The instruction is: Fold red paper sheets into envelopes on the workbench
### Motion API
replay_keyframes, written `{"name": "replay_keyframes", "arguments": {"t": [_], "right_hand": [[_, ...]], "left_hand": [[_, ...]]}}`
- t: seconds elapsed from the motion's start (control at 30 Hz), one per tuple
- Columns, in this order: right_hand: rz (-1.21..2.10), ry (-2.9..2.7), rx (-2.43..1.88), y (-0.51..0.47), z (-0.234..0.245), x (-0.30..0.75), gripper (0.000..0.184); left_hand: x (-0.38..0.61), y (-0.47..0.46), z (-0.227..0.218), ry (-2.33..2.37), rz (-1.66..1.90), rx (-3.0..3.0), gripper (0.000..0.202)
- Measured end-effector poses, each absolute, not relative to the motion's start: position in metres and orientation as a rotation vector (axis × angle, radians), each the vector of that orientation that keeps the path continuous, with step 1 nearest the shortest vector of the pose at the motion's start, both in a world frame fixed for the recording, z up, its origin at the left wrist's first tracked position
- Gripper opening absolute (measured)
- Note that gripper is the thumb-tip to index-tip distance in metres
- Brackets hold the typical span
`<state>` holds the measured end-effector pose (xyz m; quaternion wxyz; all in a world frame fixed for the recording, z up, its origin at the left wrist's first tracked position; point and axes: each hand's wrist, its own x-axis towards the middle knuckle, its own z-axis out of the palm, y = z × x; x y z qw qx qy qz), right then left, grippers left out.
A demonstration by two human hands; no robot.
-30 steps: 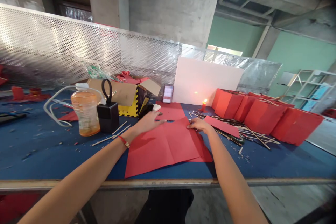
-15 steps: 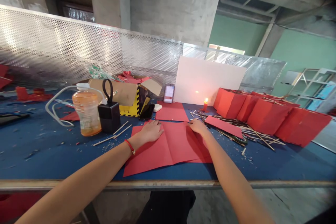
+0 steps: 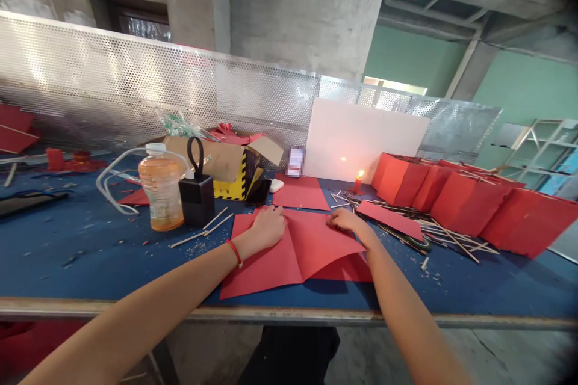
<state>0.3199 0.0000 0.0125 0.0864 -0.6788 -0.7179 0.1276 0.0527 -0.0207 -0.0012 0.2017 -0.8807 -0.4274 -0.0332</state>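
Note:
A large red paper sheet (image 3: 289,252) lies on the blue table (image 3: 90,264) in front of me, creased down its middle. My left hand (image 3: 267,227) rests on the sheet's far left part, fingers curled and pressing down. My right hand (image 3: 344,221) pinches the sheet's far right corner and lifts that side, so the right half stands tilted off the table. A second red sheet (image 3: 347,267) lies under it.
An orange-tinted bottle (image 3: 161,192), a black box with a loop (image 3: 197,195), a cardboard box (image 3: 221,159) and a phone (image 3: 259,191) stand at the left. A lit candle (image 3: 358,181), scattered sticks (image 3: 424,234), red paper bags (image 3: 474,201) and a white board (image 3: 361,138) are at the right.
My left hand drew back from the sheet's far edge onto its left half and curled. My right hand raised the sheet's right side off the table.

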Motion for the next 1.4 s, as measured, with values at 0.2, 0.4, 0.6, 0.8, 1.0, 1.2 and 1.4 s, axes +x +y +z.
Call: {"name": "replay_keyframes", "arguments": {"t": [0.2,0.4,0.6,0.8,1.0,1.2,1.4], "right_hand": [[0.685,-2.030,-1.890,-0.004,0.014,0.331,0.020],[1.037,-1.903,-1.857,-0.008,0.021,0.331,0.030],[0.804,-1.830,-1.664,0.001,0.014,0.329,0.026],[0.560,-1.716,-1.698,0.009,0.008,0.323,0.026],[0.923,-1.848,-1.786,-0.007,0.018,0.326,0.036],[0.980,-1.919,-1.973,-0.010,0.023,0.330,0.035],[1.042,-1.891,-2.076,-0.009,0.021,0.341,0.039]], "left_hand": [[0.055,-0.023,0.002,-1.223,-0.075,-2.454,0.033],[0.054,-0.024,0.000,-1.296,-0.202,-2.428,0.037],[0.055,-0.020,0.003,-1.439,-0.353,-2.476,0.042],[0.057,-0.017,-0.005,-1.558,-0.300,-2.753,0.067],[0.060,-0.020,-0.011,-1.642,-0.168,-2.736,0.065],[0.062,-0.017,-0.014,-1.675,-0.159,-2.715,0.064],[0.062,-0.020,-0.014,-1.664,-0.174,-2.724,0.063]]}}
